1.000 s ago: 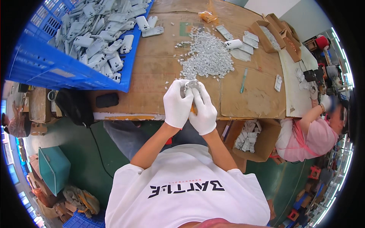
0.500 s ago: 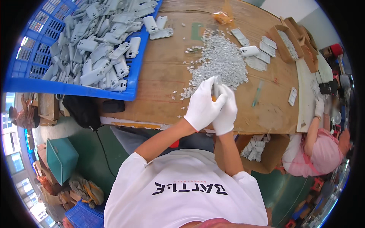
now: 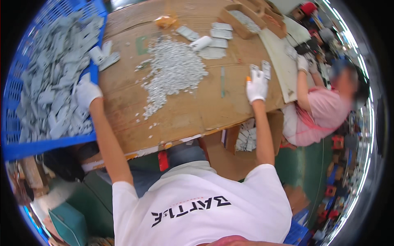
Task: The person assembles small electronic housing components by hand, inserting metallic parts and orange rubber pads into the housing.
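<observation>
The left white-gloved hand (image 3: 87, 92) is resting at the inner edge of the blue slatted plastic crate (image 3: 49, 149), its fingers curling against the heaped pale-grey, flat plastic housings (image 3: 46, 78); whether it is gripping one, I cannot tell. The right white-gloved hand (image 3: 257, 87), showing orange at its thumb side, is lying palm down with fingers extended, its fingertips meeting a small white plastic housing (image 3: 254, 67) on the brown cardboard-covered tabletop (image 3: 180, 117); whether they are pinching it is unclear. Another white housing (image 3: 266, 70) is lying just beside it.

Housings are overlapping loosely in the crate, so pulling one could be dragging others over the rim. A low sweep between the hands could be scattering the loose heap of tiny silvery-white pieces (image 3: 176, 63) or knocking the slim turquoise tool (image 3: 223, 82).
</observation>
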